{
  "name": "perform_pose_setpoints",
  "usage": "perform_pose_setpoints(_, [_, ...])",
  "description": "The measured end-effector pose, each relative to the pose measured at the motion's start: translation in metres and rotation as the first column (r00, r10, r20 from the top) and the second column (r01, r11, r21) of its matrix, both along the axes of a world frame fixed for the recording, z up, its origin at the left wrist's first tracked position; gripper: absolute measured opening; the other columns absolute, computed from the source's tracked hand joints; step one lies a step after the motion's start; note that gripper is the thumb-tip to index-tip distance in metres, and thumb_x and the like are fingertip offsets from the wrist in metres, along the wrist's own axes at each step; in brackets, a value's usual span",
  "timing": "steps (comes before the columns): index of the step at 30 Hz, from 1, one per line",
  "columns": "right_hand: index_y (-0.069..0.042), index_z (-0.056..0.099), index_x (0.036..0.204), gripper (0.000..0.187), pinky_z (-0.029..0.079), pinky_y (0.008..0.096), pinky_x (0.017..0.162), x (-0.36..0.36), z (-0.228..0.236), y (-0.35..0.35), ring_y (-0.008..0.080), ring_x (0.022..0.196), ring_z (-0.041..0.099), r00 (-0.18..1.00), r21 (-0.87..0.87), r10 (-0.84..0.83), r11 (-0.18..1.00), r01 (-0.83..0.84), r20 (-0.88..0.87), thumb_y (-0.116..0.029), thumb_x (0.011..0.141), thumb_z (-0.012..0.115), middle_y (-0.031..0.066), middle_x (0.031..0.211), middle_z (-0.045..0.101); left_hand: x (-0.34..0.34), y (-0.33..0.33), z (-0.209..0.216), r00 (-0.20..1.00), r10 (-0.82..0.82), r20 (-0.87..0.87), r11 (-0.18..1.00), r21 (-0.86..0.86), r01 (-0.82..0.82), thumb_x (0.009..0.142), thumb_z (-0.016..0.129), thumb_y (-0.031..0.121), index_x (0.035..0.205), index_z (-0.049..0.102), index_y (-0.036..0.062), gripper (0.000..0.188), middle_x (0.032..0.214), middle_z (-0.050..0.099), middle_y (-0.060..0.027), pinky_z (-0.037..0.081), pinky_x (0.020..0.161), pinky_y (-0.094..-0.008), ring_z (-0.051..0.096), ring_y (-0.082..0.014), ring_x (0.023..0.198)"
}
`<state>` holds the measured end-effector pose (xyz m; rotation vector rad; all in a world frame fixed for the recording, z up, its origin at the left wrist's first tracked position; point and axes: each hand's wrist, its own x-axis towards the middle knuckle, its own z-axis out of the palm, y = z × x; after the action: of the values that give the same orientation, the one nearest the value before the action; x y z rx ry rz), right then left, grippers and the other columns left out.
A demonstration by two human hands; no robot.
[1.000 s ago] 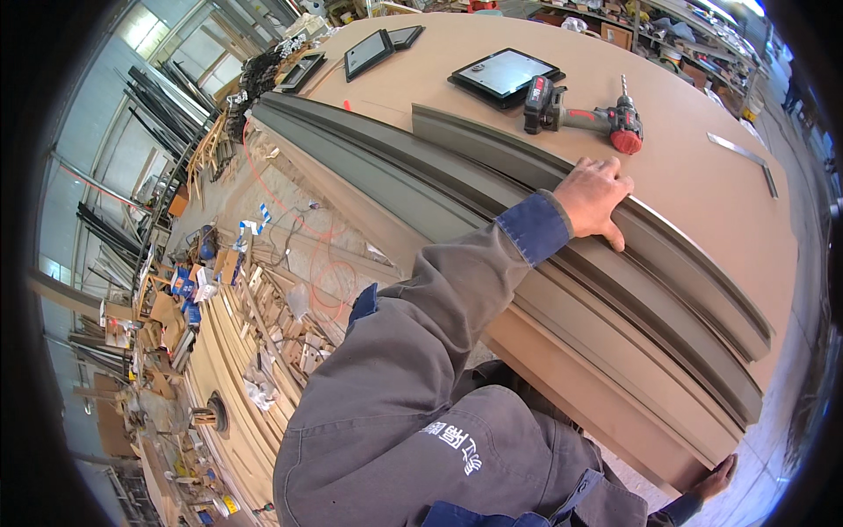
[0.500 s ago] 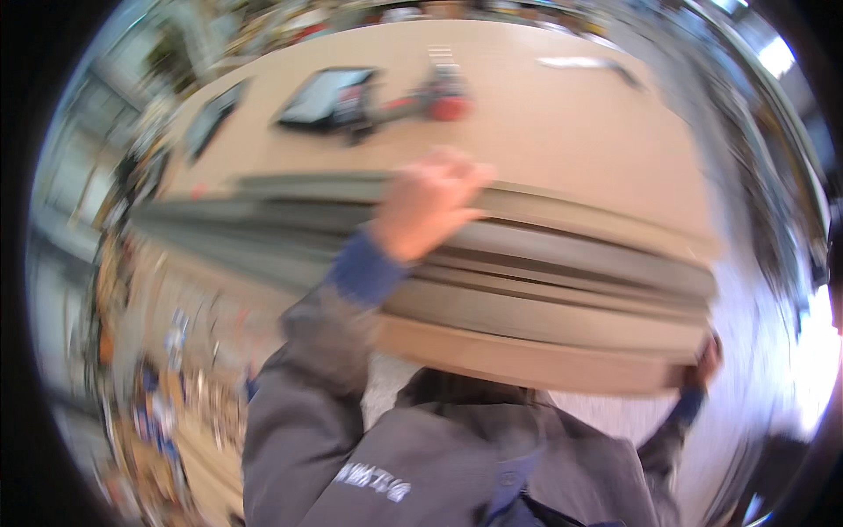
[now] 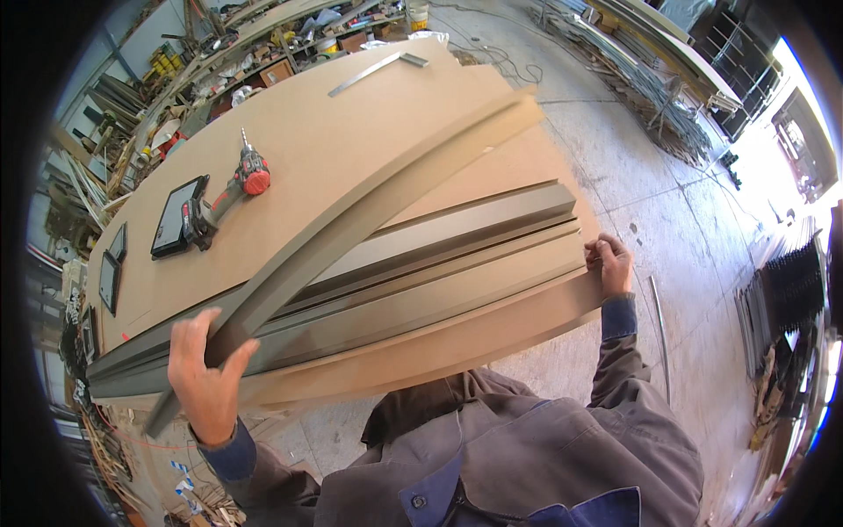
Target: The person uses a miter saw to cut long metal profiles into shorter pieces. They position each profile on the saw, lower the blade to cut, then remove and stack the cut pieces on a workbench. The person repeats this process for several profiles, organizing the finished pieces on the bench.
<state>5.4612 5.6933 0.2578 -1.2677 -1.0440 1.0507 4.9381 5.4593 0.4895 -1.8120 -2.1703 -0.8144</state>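
A long grey-brown metal profile point(image 3: 329, 230) lies slantwise over the other profiles, its far end raised toward the upper right. My left hand point(image 3: 206, 373) grips its near end, with fingers on one side and the thumb on the other. Beneath it, several similar long profiles point(image 3: 474, 230) lie side by side along the near edge of the tan board-topped table point(image 3: 369, 114). At their right ends is my right hand point(image 3: 612, 266), its fingers curled together beside the table's corner. Whatever these fingers pinch, if anything, is hidden.
On the table lie a red-and-black cordless drill point(image 3: 230, 195), a dark tablet-like device point(image 3: 178, 215), another dark flat device point(image 3: 111, 270) and a metal square point(image 3: 378, 72). Stacked metal lengths point(image 3: 632, 83) stand on the floor at the far right. A cluttered bench point(image 3: 290, 44) is behind.
My left hand has moved left and nearer, now on a profile that is turned slantwise across the others. The whole view has swung, and my right hand now shows more fully.
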Motion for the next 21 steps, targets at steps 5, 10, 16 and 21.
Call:
perform_pose_setpoints(5, [0.008, 0.062, 0.110, 0.023, 0.054, 0.0284, 0.060, 0.006, 0.000, -0.002, 0.0160, 0.069, 0.064, 0.996, 0.006, 0.078, 0.997, -0.078, -0.051, -0.008, 0.096, 0.053, 0.0143, 0.089, 0.070, 0.042, -0.055, -0.016, 0.962, 0.187, 0.200, 0.982, -0.016, -0.187, 0.063, 0.083, 0.009, 0.109, 0.061, -0.0008, 0.051, 0.089, 0.061, -0.0161, 0.048, 0.075, -0.0356, 0.060, -0.0297, 0.081])
perform_pose_setpoints(10, [0.009, 0.062, 0.109, 0.023, 0.054, 0.0286, 0.062, 0.005, 0.007, -0.007, 0.0166, 0.069, 0.064, 0.989, 0.023, 0.144, 0.989, -0.143, -0.045, -0.008, 0.095, 0.054, 0.0144, 0.089, 0.070, 0.100, -0.094, -0.042, 0.807, 0.260, 0.531, 0.957, -0.028, -0.290, 0.071, 0.080, 0.010, 0.108, 0.061, -0.0026, 0.044, 0.088, 0.066, -0.0087, 0.049, 0.073, -0.0311, 0.059, -0.0179, 0.078])
perform_pose_setpoints(16, [0.010, 0.061, 0.112, 0.028, 0.053, 0.0277, 0.063, 0.015, 0.006, 0.001, 0.0152, 0.070, 0.064, 0.977, 0.001, 0.209, 0.978, -0.209, -0.041, -0.012, 0.095, 0.055, 0.0144, 0.089, 0.070, 0.149, -0.135, -0.090, 0.615, 0.232, 0.754, 0.952, -0.046, -0.302, 0.079, 0.076, 0.009, 0.109, 0.060, -0.0021, 0.035, 0.096, 0.066, -0.0070, 0.048, 0.080, -0.0294, 0.059, -0.0138, 0.086])
perform_pose_setpoints(21, [0.009, 0.059, 0.118, 0.033, 0.052, 0.0268, 0.063, 0.028, -0.005, 0.008, 0.0150, 0.071, 0.063, 0.971, -0.020, 0.240, 0.970, -0.240, -0.008, -0.013, 0.094, 0.058, 0.0145, 0.090, 0.069, 0.176, -0.172, -0.122, 0.573, 0.335, 0.748, 0.925, -0.143, -0.353, 0.079, 0.079, 0.011, 0.108, 0.061, -0.0010, 0.036, 0.096, 0.066, -0.0067, 0.049, 0.078, -0.0294, 0.060, -0.0130, 0.087])
